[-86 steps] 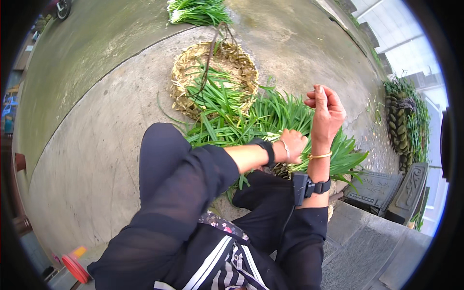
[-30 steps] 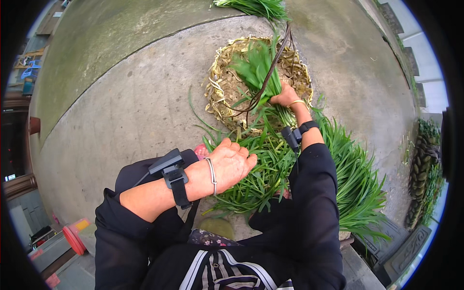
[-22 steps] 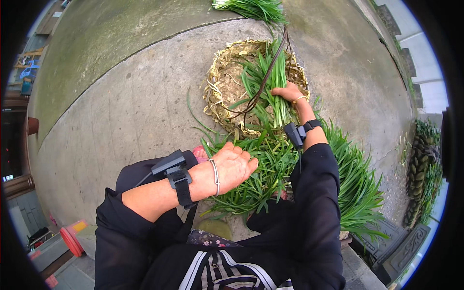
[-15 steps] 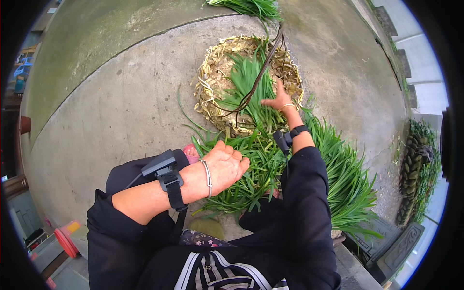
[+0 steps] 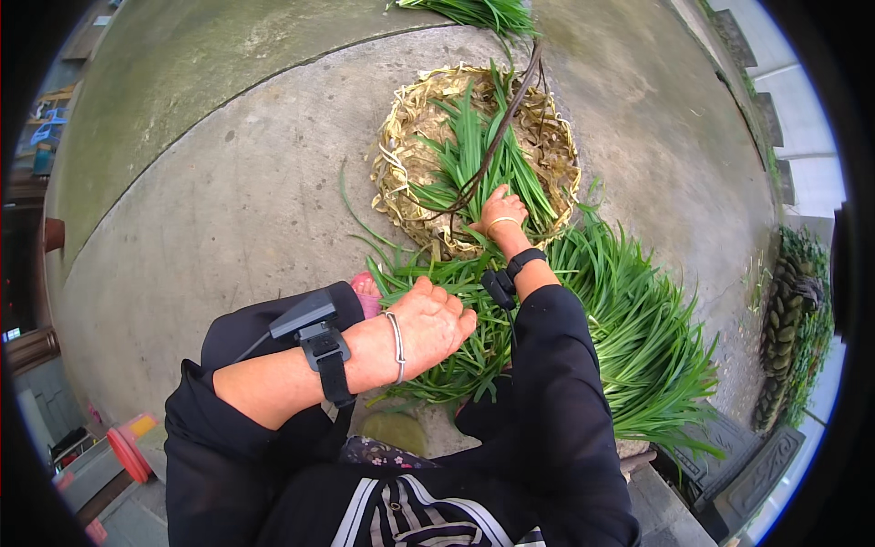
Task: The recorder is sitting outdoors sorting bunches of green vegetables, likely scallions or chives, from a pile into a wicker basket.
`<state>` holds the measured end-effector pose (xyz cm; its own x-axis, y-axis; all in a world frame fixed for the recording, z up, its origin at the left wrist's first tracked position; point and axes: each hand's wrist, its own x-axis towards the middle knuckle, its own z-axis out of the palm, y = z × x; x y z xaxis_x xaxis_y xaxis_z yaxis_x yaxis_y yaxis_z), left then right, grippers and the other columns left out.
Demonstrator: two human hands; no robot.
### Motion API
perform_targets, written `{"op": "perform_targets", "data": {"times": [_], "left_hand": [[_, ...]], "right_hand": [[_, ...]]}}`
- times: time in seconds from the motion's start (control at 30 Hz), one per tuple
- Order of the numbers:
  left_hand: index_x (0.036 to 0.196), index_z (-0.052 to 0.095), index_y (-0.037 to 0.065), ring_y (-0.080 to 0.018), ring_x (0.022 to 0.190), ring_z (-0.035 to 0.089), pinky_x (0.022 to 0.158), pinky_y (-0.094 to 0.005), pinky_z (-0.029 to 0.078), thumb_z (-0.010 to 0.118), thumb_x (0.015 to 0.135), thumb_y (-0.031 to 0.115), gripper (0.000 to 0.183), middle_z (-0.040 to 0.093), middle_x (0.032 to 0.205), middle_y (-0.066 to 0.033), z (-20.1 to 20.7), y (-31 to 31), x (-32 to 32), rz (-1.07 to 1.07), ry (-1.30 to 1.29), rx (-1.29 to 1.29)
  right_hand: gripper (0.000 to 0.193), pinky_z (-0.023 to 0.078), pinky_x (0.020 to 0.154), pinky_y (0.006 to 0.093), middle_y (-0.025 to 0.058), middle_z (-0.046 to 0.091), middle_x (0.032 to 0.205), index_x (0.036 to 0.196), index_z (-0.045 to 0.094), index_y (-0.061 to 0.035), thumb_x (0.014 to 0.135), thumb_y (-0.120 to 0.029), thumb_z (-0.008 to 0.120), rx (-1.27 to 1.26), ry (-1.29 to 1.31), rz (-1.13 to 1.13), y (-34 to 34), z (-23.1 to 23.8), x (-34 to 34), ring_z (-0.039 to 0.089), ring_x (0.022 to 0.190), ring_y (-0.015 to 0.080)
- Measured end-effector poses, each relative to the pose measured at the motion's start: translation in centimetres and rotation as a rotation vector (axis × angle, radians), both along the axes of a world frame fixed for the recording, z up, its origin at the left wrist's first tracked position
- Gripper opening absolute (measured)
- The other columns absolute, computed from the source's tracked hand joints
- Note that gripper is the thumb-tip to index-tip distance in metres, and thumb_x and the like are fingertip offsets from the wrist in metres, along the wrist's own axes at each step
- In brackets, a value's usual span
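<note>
A woven basket (image 5: 390, 170) with a tall dark looped handle (image 5: 503, 137) stands on the ground ahead of me. A bundle of long green leaves (image 5: 467, 137) lies inside it. My right hand (image 5: 503, 211) is at the basket's near side, touching the stem ends, its thumb apart from the bent fingers. Closer to me, my left hand (image 5: 432, 326) is curled with its knuckles up, over a loose heap of green leaves (image 5: 488, 337). Whatever its fingers hold is hidden beneath it. Both wrists carry a strapped black device and a bracelet.
A large pile of long leaves (image 5: 629, 337) spreads right of my right arm. Another bunch (image 5: 478, 13) lies beyond the basket. My foot in a pink shoe (image 5: 368, 296) is left of the heap. A carved dark slab (image 5: 752, 483) stands at lower right.
My right hand has drawn back toward me and left, from above the basket's right side down to the stem ends. My left hand has barely moved.
</note>
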<state>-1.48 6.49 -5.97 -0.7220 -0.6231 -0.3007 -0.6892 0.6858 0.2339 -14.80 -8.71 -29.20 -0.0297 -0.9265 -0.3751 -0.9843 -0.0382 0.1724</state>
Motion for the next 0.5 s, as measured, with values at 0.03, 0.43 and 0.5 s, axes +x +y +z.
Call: {"op": "perform_targets", "data": {"times": [0.03, 0.43, 0.5], "left_hand": [[0.107, 0.056, 0.004, -0.0219, 0.077, 0.056, 0.072, -0.0344, 0.039, 0.054, 0.074, 0.014, 0.035, 0.056, 0.080, -0.0075, 0.0, 0.0, 0.0, -0.003, -0.020, 0.006], [0.098, 0.054, 0.009, -0.0200, 0.072, 0.053, 0.068, -0.0334, 0.037, 0.052, 0.073, 0.020, 0.027, 0.050, 0.073, -0.0045, -1.0, -0.1, 0.3, 0.026, 0.075, -0.037], [0.100, 0.053, 0.010, -0.0198, 0.072, 0.053, 0.067, -0.0326, 0.037, 0.055, 0.072, 0.024, 0.031, 0.049, 0.072, -0.0042, -0.9, -0.3, 0.4, -0.047, 0.163, -0.162]], "right_hand": [[0.096, 0.042, 0.089, 0.0459, 0.0164, 0.059, 0.111, 0.128, 0.032, 0.0001, 0.059, -0.045, 0.080, -0.001, -0.002, 0.000, -0.2, -0.5, -0.3, 0.057, 0.105, 0.0282], [0.019, 0.050, 0.053, 0.0313, 0.0081, 0.061, 0.066, 0.077, 0.062, 0.0018, 0.058, 0.001, 0.064, 0.479, -1.628, -0.569, -6.3, 7.7, -5.8, 0.059, 0.055, 0.0198], [0.012, 0.050, 0.053, 0.0308, 0.0070, 0.059, 0.060, 0.071, 0.061, 0.0014, 0.059, 0.001, 0.061, 0.236, -1.158, -0.510, -5.3, 9.3, -4.7, 0.058, 0.054, 0.0196]]}}
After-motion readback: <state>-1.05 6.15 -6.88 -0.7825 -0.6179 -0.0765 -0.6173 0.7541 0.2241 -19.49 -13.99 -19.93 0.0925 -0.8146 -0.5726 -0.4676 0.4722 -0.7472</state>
